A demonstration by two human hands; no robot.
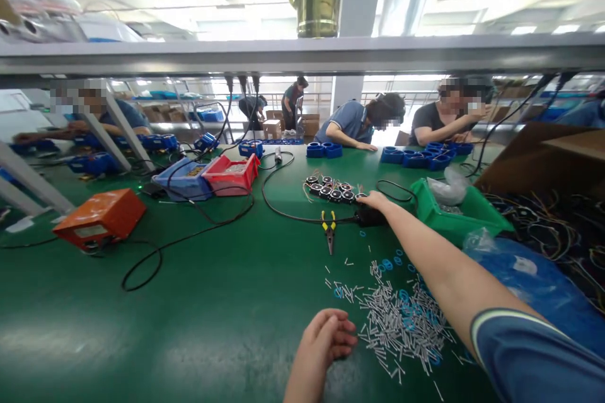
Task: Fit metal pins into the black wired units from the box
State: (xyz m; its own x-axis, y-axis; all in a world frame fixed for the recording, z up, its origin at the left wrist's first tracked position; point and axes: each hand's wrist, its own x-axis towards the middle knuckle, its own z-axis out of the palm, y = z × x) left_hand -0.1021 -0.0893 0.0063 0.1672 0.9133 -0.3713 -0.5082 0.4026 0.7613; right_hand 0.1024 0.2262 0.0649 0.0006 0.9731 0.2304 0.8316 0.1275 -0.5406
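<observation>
My left hand point(331, 337) is low over the green table, empty, with its fingers loosely curled and a little apart. It is just left of a heap of silver screws point(397, 321), which has thin blue rings point(404, 296) scattered among it. My right hand point(373, 200) stretches past the heap, its fingertips closed on a black round part with wires point(360, 198) at the right end of a cluster of such parts point(326, 189). Below that hand lies a black object with a cable point(371, 216). Yellow-handled pliers point(329, 233) rest between the cluster and the screws.
To the right stand a green bin point(466, 217), a blue plastic bag point(543, 289) and a pile of wires point(562, 233). A red bin point(231, 175), a blue bin point(182, 179) and an orange box point(101, 217) are leftward. Cables cross the table. Co-workers sit opposite.
</observation>
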